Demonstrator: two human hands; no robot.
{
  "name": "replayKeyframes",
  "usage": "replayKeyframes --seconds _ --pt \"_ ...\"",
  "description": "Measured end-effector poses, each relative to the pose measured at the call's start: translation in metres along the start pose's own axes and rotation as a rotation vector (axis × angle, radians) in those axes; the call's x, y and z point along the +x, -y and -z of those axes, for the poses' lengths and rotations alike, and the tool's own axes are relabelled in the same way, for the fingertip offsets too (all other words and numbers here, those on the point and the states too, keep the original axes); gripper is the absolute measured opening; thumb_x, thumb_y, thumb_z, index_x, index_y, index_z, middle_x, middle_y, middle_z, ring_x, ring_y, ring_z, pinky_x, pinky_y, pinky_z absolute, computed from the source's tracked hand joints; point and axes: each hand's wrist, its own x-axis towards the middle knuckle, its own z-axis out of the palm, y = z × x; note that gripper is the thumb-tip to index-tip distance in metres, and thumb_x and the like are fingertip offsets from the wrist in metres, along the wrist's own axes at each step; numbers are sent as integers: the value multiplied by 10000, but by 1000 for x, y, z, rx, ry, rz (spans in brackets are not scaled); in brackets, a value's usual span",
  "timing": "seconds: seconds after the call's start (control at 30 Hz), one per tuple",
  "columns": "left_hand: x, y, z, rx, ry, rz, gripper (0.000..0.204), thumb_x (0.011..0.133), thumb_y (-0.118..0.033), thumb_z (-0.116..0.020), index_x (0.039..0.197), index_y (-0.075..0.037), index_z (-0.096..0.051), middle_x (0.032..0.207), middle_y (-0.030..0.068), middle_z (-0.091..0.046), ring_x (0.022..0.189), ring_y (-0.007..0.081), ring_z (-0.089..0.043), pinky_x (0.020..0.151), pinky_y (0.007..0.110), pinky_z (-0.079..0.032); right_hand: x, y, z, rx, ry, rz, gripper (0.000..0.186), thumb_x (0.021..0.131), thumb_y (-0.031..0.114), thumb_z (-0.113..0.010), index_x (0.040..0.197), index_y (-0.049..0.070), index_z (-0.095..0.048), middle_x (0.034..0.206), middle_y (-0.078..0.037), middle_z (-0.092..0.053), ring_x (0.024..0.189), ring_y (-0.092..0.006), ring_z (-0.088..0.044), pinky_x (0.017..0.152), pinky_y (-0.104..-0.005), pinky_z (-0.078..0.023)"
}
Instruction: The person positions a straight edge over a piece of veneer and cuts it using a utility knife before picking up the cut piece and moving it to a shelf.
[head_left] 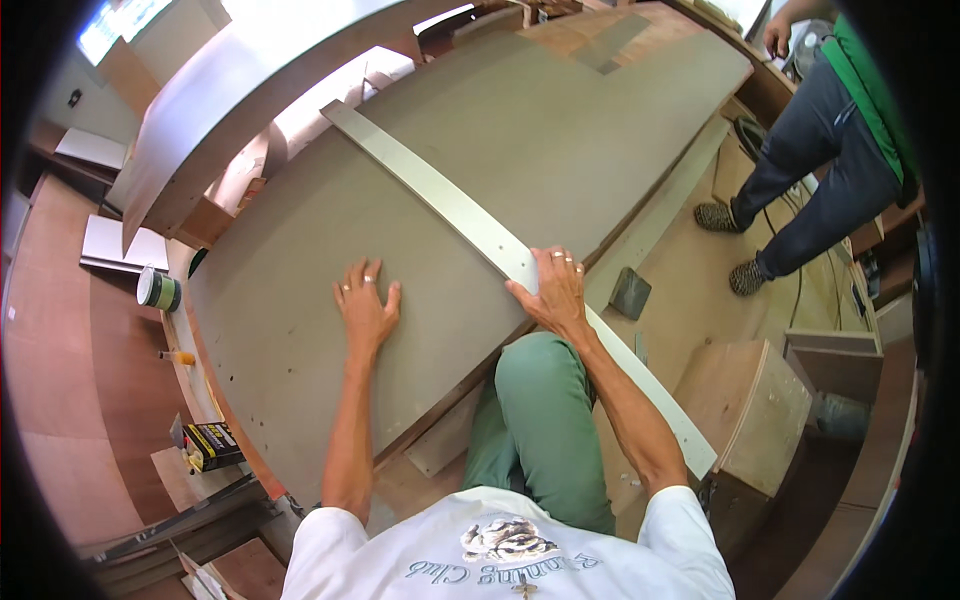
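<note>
A big grey board (500, 170) fills the middle of the room, lying flat over low wooden supports. A long pale strip (470, 215) lies diagonally on top of it, running from the far left of the board down past its near edge to end beside a plywood box (745, 405). The person kneels at the near edge, one green-trousered knee (535, 400) tucked against the board.

The left hand (365, 305) lies flat on the board with its fingers spread wide, holding nothing. The right hand (550, 290) presses palm-down on the strip, fingers splayed across it, not gripping.

To the right a second person (815, 150) in dark trousers stands on the floor, well apart. A small grey block (630, 293) sits near the right hand. On the left, a roll of tape (158, 289) and a small black box (213, 445) lie near the board.
</note>
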Motion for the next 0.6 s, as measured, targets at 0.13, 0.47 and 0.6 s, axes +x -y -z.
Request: replayKeyframes --seconds 0.13,0.47,0.6 --pt "76 -33 -9 -374 12 -46 669 959 -420 -651 1480 -33 -488 1561 242 -414 1474 391 -344 1204 602 -241 6 -6 -6 47 -11 16 656 797 360 -815 1276 -29 -593 1182 -184 -573 1131 -366 -546 962 -496 -440" --pt "148 -102 -74 -259 -65 -161 800 982 -494 -615 1537 35 -387 1614 325 -275 1527 483 -193 1247 535 -192 22 -15 -13 81 -47 31 673 774 344 -837 1270 -39 -591 1170 -169 -552 1100 -345 -541 928 -475 -454" --pt "156 -111 -68 -203 -47 -214 777 995 -471 -597 1528 54 -390 1615 324 -273 1518 496 -204 1247 525 -202 26 -16 -12 89 -37 2 666 768 336 -840 1268 -15 -574 1197 -178 -562 1126 -354 -544 927 -488 -455"
